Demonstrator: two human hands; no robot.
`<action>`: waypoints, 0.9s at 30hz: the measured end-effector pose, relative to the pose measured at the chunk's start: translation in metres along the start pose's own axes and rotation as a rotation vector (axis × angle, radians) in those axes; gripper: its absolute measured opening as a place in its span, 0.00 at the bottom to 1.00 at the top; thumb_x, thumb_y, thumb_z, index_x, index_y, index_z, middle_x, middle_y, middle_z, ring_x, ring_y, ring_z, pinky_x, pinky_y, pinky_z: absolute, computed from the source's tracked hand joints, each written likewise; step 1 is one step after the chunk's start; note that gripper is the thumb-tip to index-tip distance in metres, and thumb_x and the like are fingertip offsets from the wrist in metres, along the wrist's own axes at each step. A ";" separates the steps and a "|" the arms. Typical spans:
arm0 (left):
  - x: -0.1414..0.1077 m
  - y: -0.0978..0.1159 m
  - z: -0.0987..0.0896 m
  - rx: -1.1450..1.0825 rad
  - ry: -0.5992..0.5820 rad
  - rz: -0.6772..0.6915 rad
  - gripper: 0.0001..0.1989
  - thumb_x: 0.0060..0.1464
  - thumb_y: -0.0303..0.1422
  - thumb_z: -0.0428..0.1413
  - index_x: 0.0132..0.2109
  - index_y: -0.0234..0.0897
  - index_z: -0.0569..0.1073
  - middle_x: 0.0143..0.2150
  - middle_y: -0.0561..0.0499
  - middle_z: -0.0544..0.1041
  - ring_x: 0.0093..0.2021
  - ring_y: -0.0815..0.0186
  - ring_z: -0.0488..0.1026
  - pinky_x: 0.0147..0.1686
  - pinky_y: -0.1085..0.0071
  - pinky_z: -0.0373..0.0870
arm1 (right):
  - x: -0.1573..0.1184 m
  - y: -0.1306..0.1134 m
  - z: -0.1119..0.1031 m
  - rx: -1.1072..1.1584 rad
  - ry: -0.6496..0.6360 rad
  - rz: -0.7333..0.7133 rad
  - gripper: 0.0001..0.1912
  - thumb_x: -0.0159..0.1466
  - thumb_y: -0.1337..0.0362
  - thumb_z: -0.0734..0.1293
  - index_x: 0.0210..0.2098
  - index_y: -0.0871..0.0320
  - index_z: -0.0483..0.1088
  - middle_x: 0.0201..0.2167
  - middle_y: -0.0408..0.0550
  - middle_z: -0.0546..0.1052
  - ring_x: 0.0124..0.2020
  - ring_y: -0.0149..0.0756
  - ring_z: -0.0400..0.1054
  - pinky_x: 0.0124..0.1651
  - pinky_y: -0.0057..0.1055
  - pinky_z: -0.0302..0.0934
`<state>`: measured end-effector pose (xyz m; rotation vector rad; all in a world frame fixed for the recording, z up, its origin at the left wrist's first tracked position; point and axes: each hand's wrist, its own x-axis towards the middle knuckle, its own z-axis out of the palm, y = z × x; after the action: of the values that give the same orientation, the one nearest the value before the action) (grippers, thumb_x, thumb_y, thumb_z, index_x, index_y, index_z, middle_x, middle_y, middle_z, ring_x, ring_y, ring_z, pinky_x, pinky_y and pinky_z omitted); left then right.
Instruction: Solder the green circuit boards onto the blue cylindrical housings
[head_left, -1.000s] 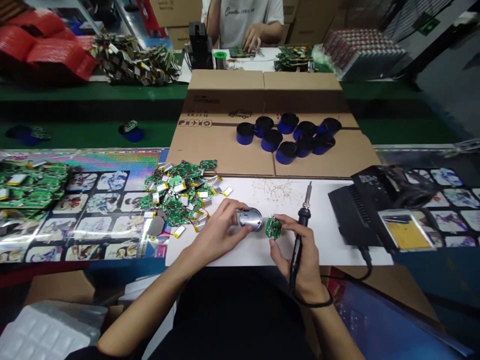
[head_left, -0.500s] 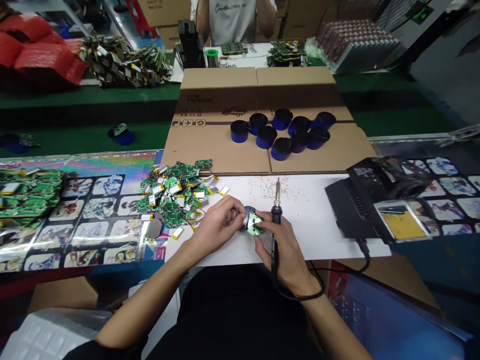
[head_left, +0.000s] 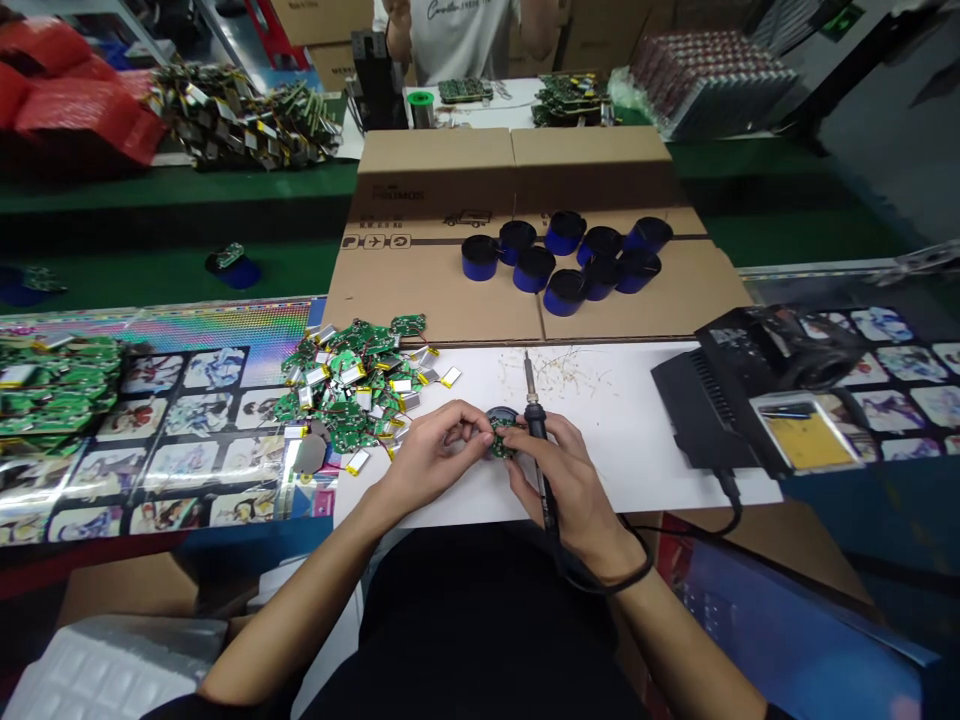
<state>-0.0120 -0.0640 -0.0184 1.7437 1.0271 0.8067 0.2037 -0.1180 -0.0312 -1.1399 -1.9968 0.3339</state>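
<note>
- L hand (head_left: 433,456): closed, round circuit board (head_left: 501,444) gripped w/ round metal case (head_left: 503,416)
- R hand (head_left: 572,484): closed, soldering iron (head_left: 538,438) gripped, tip pointed fwd
- Board held over white sheet (head_left: 637,450), left of centre
- Pile of boards (head_left: 346,385) placed at sheet's L edge

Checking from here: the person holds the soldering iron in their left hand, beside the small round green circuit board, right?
No: the head view shows the soldering iron in the right hand, not the left. The rest stands: it is beside the small round green circuit board.
</note>
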 end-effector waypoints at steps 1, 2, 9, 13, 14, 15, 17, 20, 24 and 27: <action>0.000 0.001 0.000 0.010 -0.005 0.015 0.08 0.70 0.35 0.58 0.43 0.36 0.77 0.35 0.51 0.76 0.33 0.69 0.68 0.34 0.72 0.62 | 0.001 0.000 -0.001 0.000 -0.010 0.000 0.31 0.66 0.75 0.71 0.65 0.47 0.68 0.54 0.49 0.83 0.56 0.49 0.76 0.61 0.56 0.73; 0.001 0.001 0.000 0.016 -0.004 0.030 0.08 0.70 0.35 0.58 0.43 0.36 0.77 0.36 0.51 0.76 0.34 0.68 0.69 0.34 0.72 0.63 | 0.001 0.000 -0.002 0.011 -0.014 0.010 0.30 0.66 0.75 0.71 0.64 0.47 0.68 0.55 0.49 0.83 0.56 0.50 0.76 0.62 0.56 0.72; 0.001 0.000 0.000 0.024 -0.046 0.053 0.06 0.71 0.34 0.58 0.45 0.37 0.77 0.41 0.49 0.78 0.39 0.67 0.72 0.38 0.72 0.65 | 0.006 0.002 0.003 0.210 0.119 0.217 0.18 0.71 0.74 0.68 0.55 0.47 0.70 0.47 0.47 0.83 0.51 0.41 0.79 0.55 0.44 0.77; 0.000 0.000 -0.001 0.011 -0.057 0.053 0.06 0.72 0.34 0.57 0.46 0.37 0.77 0.42 0.49 0.78 0.40 0.67 0.72 0.39 0.72 0.65 | 0.010 0.003 0.009 0.282 0.145 0.214 0.16 0.71 0.72 0.70 0.54 0.48 0.70 0.46 0.46 0.82 0.50 0.40 0.79 0.54 0.43 0.77; 0.000 0.000 -0.001 0.008 -0.063 0.052 0.06 0.73 0.34 0.57 0.47 0.37 0.77 0.42 0.49 0.78 0.41 0.67 0.72 0.39 0.72 0.66 | 0.011 0.003 0.009 0.290 0.141 0.209 0.16 0.71 0.72 0.70 0.53 0.48 0.70 0.45 0.46 0.82 0.49 0.40 0.79 0.53 0.43 0.77; 0.000 0.001 -0.002 0.006 -0.070 0.052 0.06 0.73 0.34 0.57 0.47 0.37 0.77 0.43 0.49 0.78 0.41 0.67 0.72 0.39 0.72 0.66 | 0.012 0.002 0.010 0.290 0.138 0.204 0.15 0.71 0.72 0.70 0.53 0.47 0.70 0.44 0.45 0.81 0.48 0.40 0.79 0.52 0.42 0.77; 0.000 0.001 -0.003 0.004 -0.083 0.060 0.06 0.73 0.34 0.57 0.47 0.37 0.77 0.43 0.49 0.78 0.42 0.67 0.73 0.40 0.72 0.66 | 0.014 0.002 0.010 0.268 0.129 0.199 0.15 0.71 0.71 0.71 0.52 0.47 0.70 0.43 0.45 0.81 0.45 0.40 0.79 0.49 0.42 0.77; 0.001 0.003 -0.004 0.009 -0.099 0.074 0.05 0.74 0.33 0.57 0.47 0.37 0.76 0.44 0.49 0.78 0.43 0.66 0.73 0.42 0.71 0.67 | 0.014 0.001 0.009 0.223 0.138 0.195 0.14 0.70 0.72 0.71 0.51 0.48 0.70 0.41 0.44 0.82 0.44 0.40 0.77 0.48 0.42 0.76; 0.001 0.004 -0.005 0.025 -0.100 0.108 0.05 0.74 0.31 0.56 0.47 0.38 0.76 0.44 0.49 0.79 0.44 0.66 0.74 0.44 0.71 0.67 | 0.013 0.000 0.010 0.208 0.147 0.195 0.15 0.69 0.73 0.72 0.49 0.48 0.70 0.40 0.43 0.82 0.43 0.40 0.76 0.48 0.41 0.75; 0.002 0.003 -0.004 0.045 -0.083 0.140 0.04 0.73 0.31 0.57 0.48 0.38 0.76 0.43 0.50 0.79 0.44 0.66 0.74 0.44 0.72 0.67 | 0.013 -0.001 0.010 0.225 0.156 0.200 0.15 0.69 0.73 0.71 0.50 0.48 0.71 0.40 0.44 0.81 0.42 0.39 0.76 0.47 0.40 0.75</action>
<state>-0.0138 -0.0610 -0.0141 1.8878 0.8815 0.7972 0.1920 -0.1065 -0.0301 -1.1847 -1.6680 0.5417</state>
